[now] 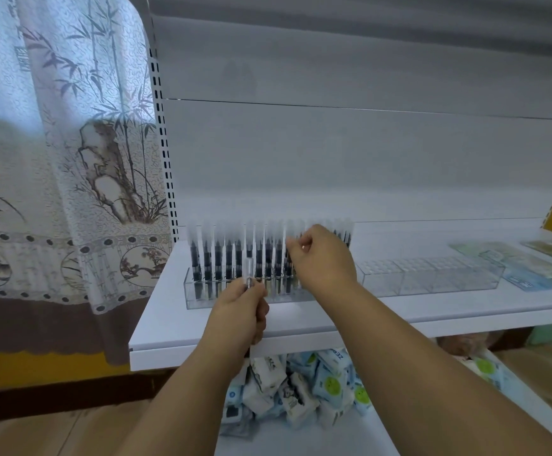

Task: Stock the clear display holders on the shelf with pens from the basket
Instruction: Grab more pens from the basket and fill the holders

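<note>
left hand [241, 306] gripping a pen [249, 274] near its lower end; right hand [322, 255] pinching one in the holder [202, 299]. light, stiff, slick; best held mid-barrel.

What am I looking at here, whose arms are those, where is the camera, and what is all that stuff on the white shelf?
There is no machine here. One camera, worn on a person's head, looks forward and down, so the two bare arms are that person's own. The left hand grips a pen upright in front of a clear holder that stands on the white shelf and is already filled with a row of dark pens with frosted caps. The right hand pinches the top of one pen in that row. Beside it to the right stands a second clear holder, still empty. Below the shelf lies a pile of small white and blue packets.
</note>
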{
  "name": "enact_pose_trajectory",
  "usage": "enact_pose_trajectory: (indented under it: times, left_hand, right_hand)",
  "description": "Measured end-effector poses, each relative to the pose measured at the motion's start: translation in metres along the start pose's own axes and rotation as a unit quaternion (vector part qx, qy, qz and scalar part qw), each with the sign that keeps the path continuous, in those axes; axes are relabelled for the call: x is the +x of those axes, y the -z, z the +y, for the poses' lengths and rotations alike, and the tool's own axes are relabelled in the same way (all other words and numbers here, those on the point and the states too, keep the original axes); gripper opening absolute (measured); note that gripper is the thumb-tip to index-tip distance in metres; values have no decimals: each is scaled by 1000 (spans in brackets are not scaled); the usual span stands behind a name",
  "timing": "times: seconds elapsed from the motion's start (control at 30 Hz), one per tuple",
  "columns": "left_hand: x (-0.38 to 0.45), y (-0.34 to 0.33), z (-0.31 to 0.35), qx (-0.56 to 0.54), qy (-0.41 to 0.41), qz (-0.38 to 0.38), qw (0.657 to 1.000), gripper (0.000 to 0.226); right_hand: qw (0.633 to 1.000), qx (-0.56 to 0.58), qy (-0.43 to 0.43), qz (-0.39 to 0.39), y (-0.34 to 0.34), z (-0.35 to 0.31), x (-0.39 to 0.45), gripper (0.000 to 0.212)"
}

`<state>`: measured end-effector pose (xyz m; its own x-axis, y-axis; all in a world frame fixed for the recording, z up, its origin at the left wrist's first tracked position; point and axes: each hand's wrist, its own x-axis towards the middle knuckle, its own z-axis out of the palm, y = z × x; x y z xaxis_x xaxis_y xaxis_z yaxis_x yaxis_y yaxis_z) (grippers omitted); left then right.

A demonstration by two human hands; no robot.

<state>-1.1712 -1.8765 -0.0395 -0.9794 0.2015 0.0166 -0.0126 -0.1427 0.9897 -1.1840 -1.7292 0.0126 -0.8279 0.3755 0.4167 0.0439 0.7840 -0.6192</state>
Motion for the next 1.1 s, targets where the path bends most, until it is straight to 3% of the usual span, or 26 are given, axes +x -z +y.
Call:
enact_pose_trajectory:
  times: [0.13, 0.2, 0.33, 0.5, 0.6, 0.97, 1.1]
  left_hand:
    - [2, -8, 3, 43, -21, -17, 999, 18]
    - [4, -13, 6, 61, -31, -23, 997, 18]
    - [5, -17, 6, 84, -46, -44, 994, 23]
    - [1, -16, 3, 86, -46, -32, 995, 28]
    - [1, -12, 1, 84, -38, 6, 996, 22]
    - [2, -13, 6, 65, -48, 37, 996, 22]
    - [4, -15, 6, 68, -50, 36, 996, 22]
  right_hand:
    - [971, 168, -4, -172, 11, -19, -16, 48]
    - [962, 183, -10, -203, 15, -22, -17, 41]
    - [965, 191, -17, -182, 22, -18, -10, 24]
    - [967, 251, -23, 26, 44, -12, 7, 23]
    - [972, 219, 24, 81, 49, -6, 12, 21]
    - [992, 58, 94, 56, 33, 3, 25, 16]
    - [993, 19, 120, -4, 43, -5, 34, 18]
